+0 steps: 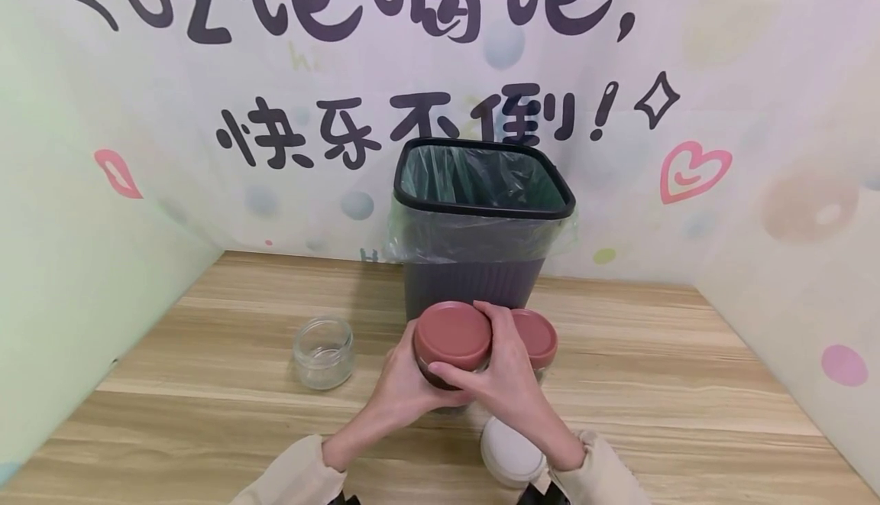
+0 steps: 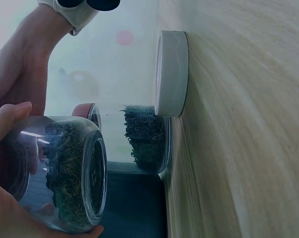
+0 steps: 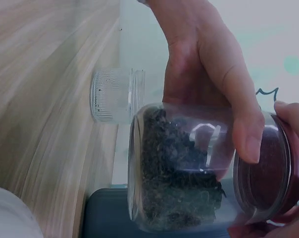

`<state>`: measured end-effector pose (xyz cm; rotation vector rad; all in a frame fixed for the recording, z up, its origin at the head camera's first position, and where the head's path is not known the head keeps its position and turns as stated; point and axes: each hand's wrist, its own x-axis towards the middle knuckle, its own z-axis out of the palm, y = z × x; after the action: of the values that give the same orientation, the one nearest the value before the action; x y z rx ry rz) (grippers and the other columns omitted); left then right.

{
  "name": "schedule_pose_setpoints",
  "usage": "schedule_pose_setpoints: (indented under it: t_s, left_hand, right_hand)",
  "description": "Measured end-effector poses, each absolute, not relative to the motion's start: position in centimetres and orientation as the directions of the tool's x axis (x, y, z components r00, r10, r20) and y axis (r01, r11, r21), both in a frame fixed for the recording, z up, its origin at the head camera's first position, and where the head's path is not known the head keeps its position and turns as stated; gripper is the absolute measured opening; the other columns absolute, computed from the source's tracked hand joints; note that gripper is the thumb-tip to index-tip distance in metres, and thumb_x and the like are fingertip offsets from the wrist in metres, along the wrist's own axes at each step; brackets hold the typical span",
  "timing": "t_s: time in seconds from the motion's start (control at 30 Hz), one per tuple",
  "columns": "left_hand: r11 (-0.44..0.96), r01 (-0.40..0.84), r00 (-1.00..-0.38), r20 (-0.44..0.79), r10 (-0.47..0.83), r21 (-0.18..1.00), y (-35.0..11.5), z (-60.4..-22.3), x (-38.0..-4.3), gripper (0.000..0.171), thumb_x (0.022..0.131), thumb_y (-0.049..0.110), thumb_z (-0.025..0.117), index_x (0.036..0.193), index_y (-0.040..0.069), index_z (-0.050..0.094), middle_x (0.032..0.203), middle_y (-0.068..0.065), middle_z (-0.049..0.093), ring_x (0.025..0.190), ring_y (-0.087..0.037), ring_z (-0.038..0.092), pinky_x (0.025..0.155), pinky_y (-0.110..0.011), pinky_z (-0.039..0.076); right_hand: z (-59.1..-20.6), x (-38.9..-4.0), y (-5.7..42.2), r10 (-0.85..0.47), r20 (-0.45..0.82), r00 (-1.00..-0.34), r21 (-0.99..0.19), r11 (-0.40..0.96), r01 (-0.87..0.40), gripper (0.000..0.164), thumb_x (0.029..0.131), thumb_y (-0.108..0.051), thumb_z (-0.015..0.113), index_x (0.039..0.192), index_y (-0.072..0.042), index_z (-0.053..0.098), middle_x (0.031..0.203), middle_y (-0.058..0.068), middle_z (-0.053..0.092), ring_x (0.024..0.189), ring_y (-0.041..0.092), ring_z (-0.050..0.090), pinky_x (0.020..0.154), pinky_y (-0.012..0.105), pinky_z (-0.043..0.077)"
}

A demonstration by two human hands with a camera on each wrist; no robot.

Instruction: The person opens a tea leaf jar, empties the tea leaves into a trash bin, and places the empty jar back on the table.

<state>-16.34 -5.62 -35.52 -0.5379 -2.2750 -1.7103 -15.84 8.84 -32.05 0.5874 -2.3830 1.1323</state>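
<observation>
Small glass jar (image 1: 325,360): leftmost, lidless, I see nothing in it.
Left hand (image 1: 404,371): fingers wrapped round the held jar's glass.
Held jar (image 3: 181,171): centre, lifted, roughly upright, dark leaves inside.
Red lid (image 1: 452,333): on the held jar.
Bin (image 1: 474,283): behind, lined, upright.
Right hand (image 1: 507,379): gripping the red lid; can't tell if it's twisting.
White lid (image 1: 512,453): flat, under the right forearm.
Second red-lidded jar (image 1: 535,335): rightmost, capped, leaves inside.
Progress: my read, one jar uncapped, two capped; the lid work in hand looks unfinished.
Table (image 1: 687,383): pale wood grain.
Room: pale printed backdrop (image 1: 619,184), black lettering (image 1: 577,27), plain-ish sides.
</observation>
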Motion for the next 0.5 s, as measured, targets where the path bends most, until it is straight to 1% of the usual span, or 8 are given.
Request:
schedule_pose_setpoints:
  t_s: [0.17, 0.37, 0.43, 0.5]
  left_hand:
    - [0.237, 0.423, -0.905, 0.393, 0.164, 0.875, -5.7, -35.6, -16.4, 0.09, 0.049, 0.023, 0.087, 0.125, 0.012, 0.039, 0.112, -0.002, 0.055, 0.101, -0.016, 0.054, 0.086, -0.035, 0.044]
    - [0.216, 0.419, -0.905, 0.385, 0.182, 0.882, -5.9, -35.7, -16.4, 0.088, 0.05, 0.025, 0.087, 0.124, 0.014, 0.041, 0.112, -0.002, 0.055, 0.101, -0.016, 0.054, 0.086, -0.034, 0.044]
    - [0.209, 0.418, -0.904, 0.383, 0.191, 0.884, -5.9, -35.7, -16.4, 0.088, 0.05, 0.025, 0.087, 0.124, 0.014, 0.041, 0.112, -0.002, 0.055, 0.102, -0.016, 0.054, 0.087, -0.034, 0.043]
    - [0.202, 0.418, -0.903, 0.38, 0.202, 0.886, -5.9, -35.8, -16.5, 0.088, 0.051, 0.024, 0.087, 0.124, 0.014, 0.04, 0.113, -0.002, 0.055, 0.102, -0.016, 0.053, 0.087, -0.035, 0.043]
  right_hand:
    - [-32.1, -16.2, 9.4, -0.237, 0.51, -0.827, -0.662, 0.506, -0.553, 0.075, 0.064, -0.027, 0.079, 0.124, -0.003, 0.041, 0.113, 0.005, 0.05, 0.101, 0.017, 0.051, 0.083, 0.04, 0.045]
    - [-32.1, -16.6, 10.5, -0.325, 0.394, -0.86, -0.765, 0.403, -0.503, 0.077, 0.069, -0.024, 0.076, 0.132, -0.007, 0.036, 0.12, 0.005, 0.051, 0.107, 0.019, 0.051, 0.089, 0.043, 0.041]
    - [-32.1, -16.8, 10.9, -0.363, 0.367, -0.856, -0.788, 0.368, -0.494, 0.078, 0.071, -0.023, 0.075, 0.135, -0.008, 0.033, 0.122, 0.006, 0.051, 0.109, 0.02, 0.05, 0.091, 0.043, 0.04]
    - [-32.1, -17.0, 11.2, -0.406, 0.359, -0.84, -0.802, 0.326, -0.5, 0.078, 0.073, -0.021, 0.073, 0.136, -0.007, 0.03, 0.124, 0.007, 0.051, 0.111, 0.02, 0.05, 0.092, 0.041, 0.04]
